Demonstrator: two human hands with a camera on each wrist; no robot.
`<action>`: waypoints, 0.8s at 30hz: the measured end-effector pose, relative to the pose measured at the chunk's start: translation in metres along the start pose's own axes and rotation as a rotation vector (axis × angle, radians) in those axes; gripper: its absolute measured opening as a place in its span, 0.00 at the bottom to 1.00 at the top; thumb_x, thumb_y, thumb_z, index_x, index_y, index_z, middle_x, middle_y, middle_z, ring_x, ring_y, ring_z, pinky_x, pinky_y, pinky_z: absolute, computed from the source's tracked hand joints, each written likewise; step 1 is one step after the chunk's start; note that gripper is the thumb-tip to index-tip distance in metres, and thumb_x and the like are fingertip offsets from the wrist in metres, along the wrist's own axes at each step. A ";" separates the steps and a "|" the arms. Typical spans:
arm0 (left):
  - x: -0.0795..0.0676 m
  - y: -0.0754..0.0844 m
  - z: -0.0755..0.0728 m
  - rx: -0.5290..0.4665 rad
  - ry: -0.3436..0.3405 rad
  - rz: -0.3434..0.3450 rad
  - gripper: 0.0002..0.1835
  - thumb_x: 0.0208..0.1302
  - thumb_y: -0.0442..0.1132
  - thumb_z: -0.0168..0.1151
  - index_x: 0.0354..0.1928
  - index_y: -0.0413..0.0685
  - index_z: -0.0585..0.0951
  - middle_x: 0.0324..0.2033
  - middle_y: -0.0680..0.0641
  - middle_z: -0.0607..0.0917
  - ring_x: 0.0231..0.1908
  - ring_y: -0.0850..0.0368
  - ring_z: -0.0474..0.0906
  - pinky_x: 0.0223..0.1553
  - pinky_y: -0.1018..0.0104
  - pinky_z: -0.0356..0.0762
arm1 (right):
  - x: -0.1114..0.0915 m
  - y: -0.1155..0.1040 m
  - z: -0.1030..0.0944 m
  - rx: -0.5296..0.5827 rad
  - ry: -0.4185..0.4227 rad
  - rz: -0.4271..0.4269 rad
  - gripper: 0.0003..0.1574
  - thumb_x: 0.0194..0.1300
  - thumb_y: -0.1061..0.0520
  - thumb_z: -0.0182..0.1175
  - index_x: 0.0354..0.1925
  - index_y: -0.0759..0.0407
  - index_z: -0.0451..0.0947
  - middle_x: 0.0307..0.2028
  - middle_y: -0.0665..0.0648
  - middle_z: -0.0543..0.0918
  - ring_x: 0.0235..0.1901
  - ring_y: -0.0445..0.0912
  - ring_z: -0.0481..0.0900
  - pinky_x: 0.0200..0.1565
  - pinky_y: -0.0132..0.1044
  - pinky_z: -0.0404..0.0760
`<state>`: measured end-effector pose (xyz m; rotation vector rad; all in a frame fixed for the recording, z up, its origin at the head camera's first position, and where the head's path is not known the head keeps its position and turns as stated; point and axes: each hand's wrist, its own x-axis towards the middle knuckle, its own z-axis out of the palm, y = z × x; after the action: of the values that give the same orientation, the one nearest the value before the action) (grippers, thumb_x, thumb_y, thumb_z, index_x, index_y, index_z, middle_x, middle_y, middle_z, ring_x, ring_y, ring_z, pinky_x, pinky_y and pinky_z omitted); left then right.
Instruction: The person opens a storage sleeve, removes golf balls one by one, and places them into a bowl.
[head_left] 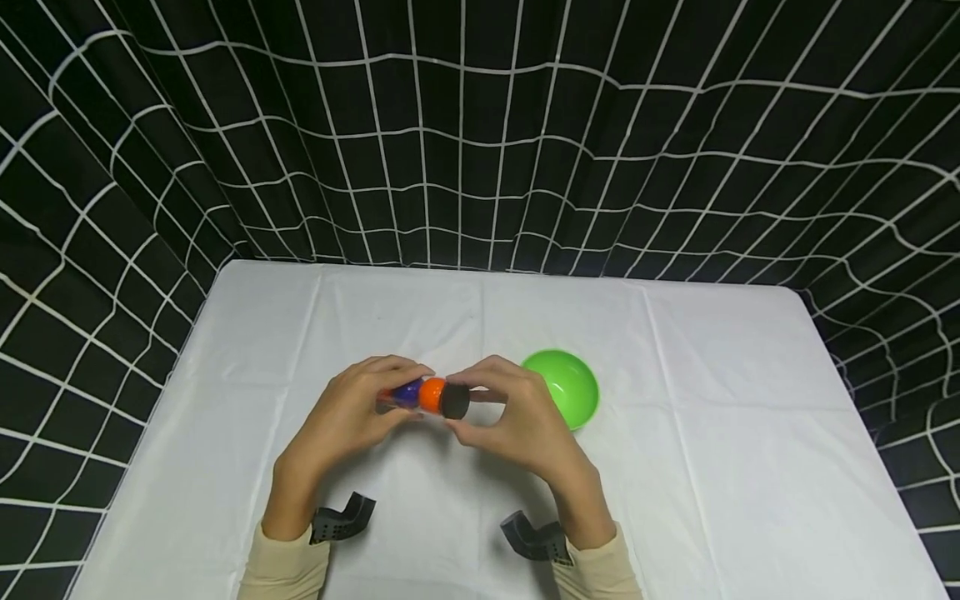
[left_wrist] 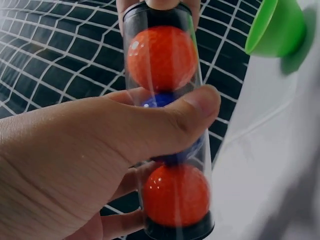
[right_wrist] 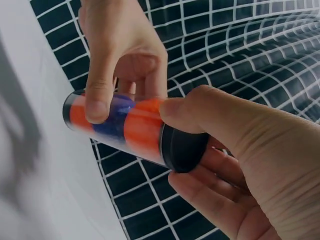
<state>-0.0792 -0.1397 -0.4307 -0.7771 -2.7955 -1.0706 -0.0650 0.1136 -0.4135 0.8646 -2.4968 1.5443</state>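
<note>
Well inside far table edge [head_left: 480, 273], tube [head_left: 432, 395] between hands [head_left: 352, 412] [head_left: 521, 412].

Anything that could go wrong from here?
1. If the black cap by the right hand came off suddenly, the balls might spill outside the green bowl, since the clear tube is left of it.
2. The right hand, close to the bowl, could knock it.
3. The left hand grips mid-tube; a hard tug might make it slip.

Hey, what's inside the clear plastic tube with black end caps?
Two shiny orange balls with one dark blue ball between them. The left hand covers part of the blue ball, so that part can't be seen.
</note>
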 end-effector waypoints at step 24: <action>-0.007 -0.011 -0.018 -0.067 0.098 -0.116 0.30 0.58 0.46 0.82 0.64 0.61 0.85 0.57 0.55 0.89 0.58 0.54 0.86 0.62 0.49 0.83 | 0.007 0.024 0.034 0.084 0.116 0.183 0.22 0.62 0.63 0.76 0.52 0.62 0.81 0.50 0.59 0.85 0.53 0.52 0.91 0.55 0.36 0.89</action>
<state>-0.0804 -0.1606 -0.4254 -0.5573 -2.7647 -1.1911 -0.0753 0.0898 -0.4466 0.5510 -2.5038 1.7114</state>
